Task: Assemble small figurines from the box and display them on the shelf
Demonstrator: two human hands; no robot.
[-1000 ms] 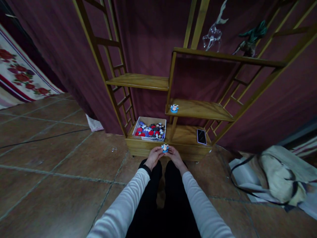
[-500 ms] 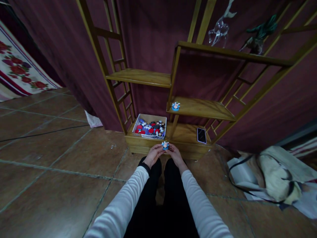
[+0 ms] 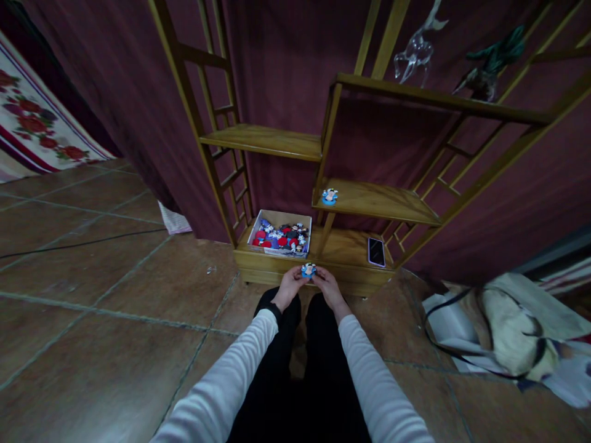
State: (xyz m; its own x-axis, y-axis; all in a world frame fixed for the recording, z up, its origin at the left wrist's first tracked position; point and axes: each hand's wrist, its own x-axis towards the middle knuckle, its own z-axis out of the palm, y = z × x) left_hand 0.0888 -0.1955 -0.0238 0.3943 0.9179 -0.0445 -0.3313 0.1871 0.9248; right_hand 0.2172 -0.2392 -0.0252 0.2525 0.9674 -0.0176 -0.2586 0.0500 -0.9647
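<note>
Both hands meet in front of the low wooden shelf unit (image 3: 295,272). My left hand (image 3: 289,287) and my right hand (image 3: 327,286) pinch a small blue and white figurine (image 3: 308,270) between their fingertips, just above my knees. Behind it, on the bottom board, stands a white box (image 3: 281,234) full of several small red, blue and black figurines. A second blue figurine (image 3: 329,197) sits at the left end of the middle shelf (image 3: 383,202).
A dark phone (image 3: 376,251) lies on the bottom board to the right. A glass deer (image 3: 418,46) and a green ornament (image 3: 488,64) stand on the top shelf. A beige bag (image 3: 517,332) lies on the tiled floor at right, a floral cloth (image 3: 32,123) at far left.
The view has tilted slightly and shifted; my hands still hold the figurine together in about the same place before the shelf.
</note>
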